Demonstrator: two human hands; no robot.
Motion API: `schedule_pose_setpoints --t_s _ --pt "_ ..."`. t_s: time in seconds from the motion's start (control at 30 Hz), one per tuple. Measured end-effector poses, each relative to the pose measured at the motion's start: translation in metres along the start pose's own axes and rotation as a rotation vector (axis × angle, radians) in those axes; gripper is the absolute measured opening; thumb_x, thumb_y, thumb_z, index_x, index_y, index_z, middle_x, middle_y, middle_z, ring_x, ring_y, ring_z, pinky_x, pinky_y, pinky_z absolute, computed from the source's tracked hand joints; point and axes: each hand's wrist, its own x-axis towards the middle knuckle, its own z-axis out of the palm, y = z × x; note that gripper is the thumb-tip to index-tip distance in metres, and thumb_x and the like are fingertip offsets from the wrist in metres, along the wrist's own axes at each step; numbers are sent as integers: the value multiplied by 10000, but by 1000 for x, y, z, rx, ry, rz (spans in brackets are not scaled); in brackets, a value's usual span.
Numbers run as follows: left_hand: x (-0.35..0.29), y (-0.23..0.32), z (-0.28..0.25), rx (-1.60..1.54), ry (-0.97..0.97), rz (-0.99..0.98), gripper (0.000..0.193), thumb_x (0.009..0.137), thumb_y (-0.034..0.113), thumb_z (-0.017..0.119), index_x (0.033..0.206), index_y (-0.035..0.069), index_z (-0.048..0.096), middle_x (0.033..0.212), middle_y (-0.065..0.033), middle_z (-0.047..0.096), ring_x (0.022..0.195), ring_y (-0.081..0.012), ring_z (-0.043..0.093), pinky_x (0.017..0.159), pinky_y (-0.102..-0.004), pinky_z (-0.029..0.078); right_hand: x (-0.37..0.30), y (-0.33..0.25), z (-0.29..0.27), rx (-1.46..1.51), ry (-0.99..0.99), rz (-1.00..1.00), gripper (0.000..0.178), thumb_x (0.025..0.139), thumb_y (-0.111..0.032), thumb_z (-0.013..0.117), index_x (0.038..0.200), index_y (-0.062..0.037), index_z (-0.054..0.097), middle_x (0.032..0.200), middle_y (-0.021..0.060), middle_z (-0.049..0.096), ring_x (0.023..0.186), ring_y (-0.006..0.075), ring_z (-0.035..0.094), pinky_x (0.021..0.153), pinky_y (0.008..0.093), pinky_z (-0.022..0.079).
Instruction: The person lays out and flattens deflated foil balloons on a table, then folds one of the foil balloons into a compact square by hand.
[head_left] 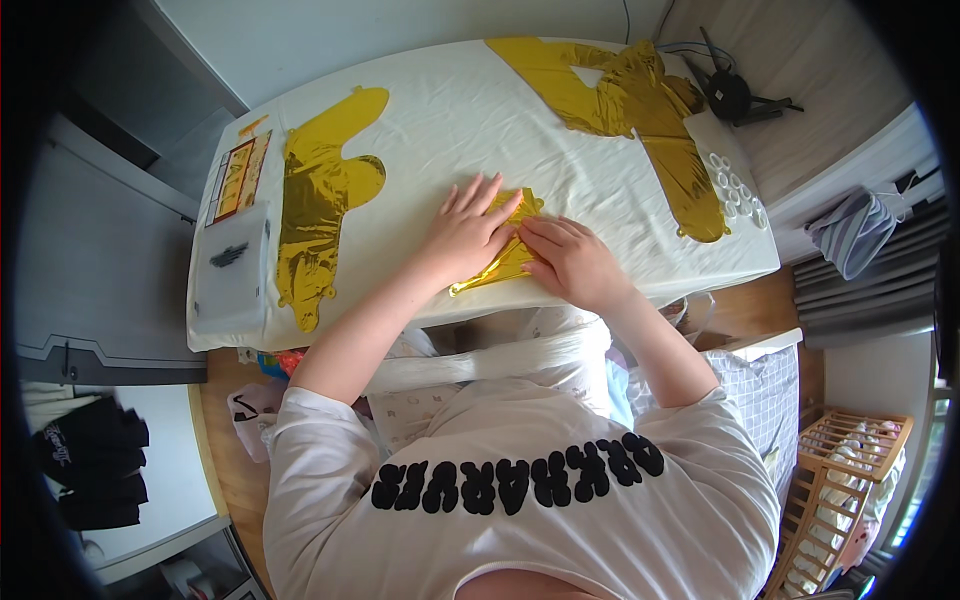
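Observation:
A folded gold foil balloon lies flat near the front edge of the white-covered table. My left hand rests on its left side, fingers spread and stretched out. On its right side lies my right hand, palm down, with the fingers extended over the foil. Neither hand grips it; both press from above and partly cover it. To the left, a flat, unfolded gold foil balloon is spread on the cloth. Further gold foil balloons lie overlapping at the far right.
A clear plastic bag with a dark bundle and a printed packet lie at the table's left end. White tape rings sit at the right end, near a black router. A wooden crib stands at the lower right.

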Motion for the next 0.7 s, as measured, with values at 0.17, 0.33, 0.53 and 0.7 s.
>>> schedule_pose_setpoints --t_s 0.17,0.33,0.53,0.7 --pt "18 0 -38 121 -106 33 535 1084 443 445 1575 230 443 1686 -87 313 1569 -293 257 1278 -549 168 -2 1 0 -16 -1 4 456 955 -332 669 1284 -17 653 1305 141 658 1234 319 612 1130 459 447" --pt "43 -15 -44 15 -242 482 571 1079 378 494 1600 167 387 1675 -46 343 1568 -229 261 1282 -526 199 -2 0 0 -16 -19 -11 428 930 -265 691 1281 -23 662 1330 157 646 1236 349 602 1122 465 450" --pt "38 -35 -21 -20 -174 538 644 1055 335 544 1629 160 313 1689 -48 310 1568 -257 264 1277 -512 225 -2 0 -2 33 -20 13 426 929 -262 687 1274 -12 665 1345 157 641 1251 347 595 1127 468 446" --pt "39 -37 -15 -14 -175 527 654 1062 379 514 1636 155 295 1697 -51 295 1571 -269 254 1279 -500 220 -4 8 -1 239 51 89 387 986 -248 645 1277 7 660 1273 173 672 1192 339 635 1082 442 476"
